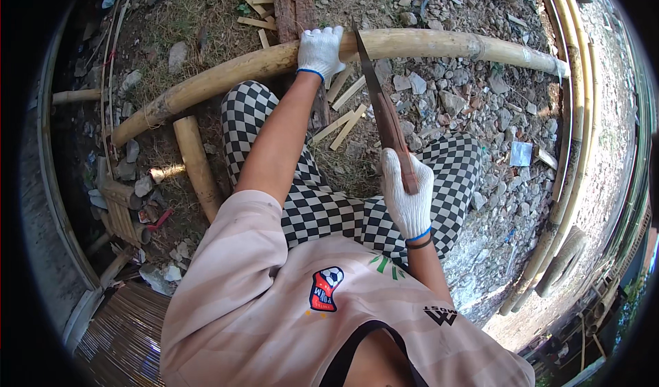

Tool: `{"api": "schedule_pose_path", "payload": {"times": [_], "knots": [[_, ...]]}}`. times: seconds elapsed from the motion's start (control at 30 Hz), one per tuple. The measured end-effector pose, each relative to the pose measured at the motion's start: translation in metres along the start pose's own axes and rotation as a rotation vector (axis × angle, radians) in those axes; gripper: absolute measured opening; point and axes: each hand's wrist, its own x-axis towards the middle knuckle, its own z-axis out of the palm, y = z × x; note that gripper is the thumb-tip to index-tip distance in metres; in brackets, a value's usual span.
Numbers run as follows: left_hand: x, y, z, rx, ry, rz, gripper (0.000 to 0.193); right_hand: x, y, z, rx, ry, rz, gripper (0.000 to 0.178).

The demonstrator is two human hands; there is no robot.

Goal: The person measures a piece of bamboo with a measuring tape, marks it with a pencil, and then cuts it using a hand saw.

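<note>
A long pale bamboo pole (439, 44) lies crosswise in front of me, over a weathered wooden block (294, 9). My left hand (321, 52), in a white knitted glove, is closed over the top of the pole beside that block. In my right hand (408, 193), also gloved, is the brown wooden handle of a handsaw (392, 127). The saw's dark, narrow blade points away from me and crosses the pole just right of my left hand. Whether its teeth sit in a cut cannot be made out.
Thin wood strips (348, 127) lie near the block. A short bamboo piece (197, 164) rests at my left. Rubble and stones (453, 102) cover the ground. Long bamboo poles (581, 112) run along the right side, and a slatted bamboo panel (123, 332) is at lower left.
</note>
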Motion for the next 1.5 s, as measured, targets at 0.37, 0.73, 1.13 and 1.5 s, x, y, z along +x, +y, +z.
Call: {"api": "schedule_pose_path", "payload": {"times": [0.37,0.73,1.13,1.5], "knots": [[0.006,0.003,-0.003,-0.027,-0.082,-0.022,0.074,0.051,0.006,0.037,-0.155,0.043,-0.079,0.041],[0.003,0.012,0.005,-0.031,-0.009,0.001,0.063,0.13,0.009,0.047,-0.231,0.009,-0.139,0.053],[0.023,0.013,0.004,-0.025,-0.024,0.014,0.065,0.16,-0.013,0.053,-0.208,0.099,-0.189,0.055],[0.012,0.012,0.005,-0.026,-0.037,0.017,0.067,0.091,-0.005,0.022,-0.176,0.018,-0.08,0.046]]}}
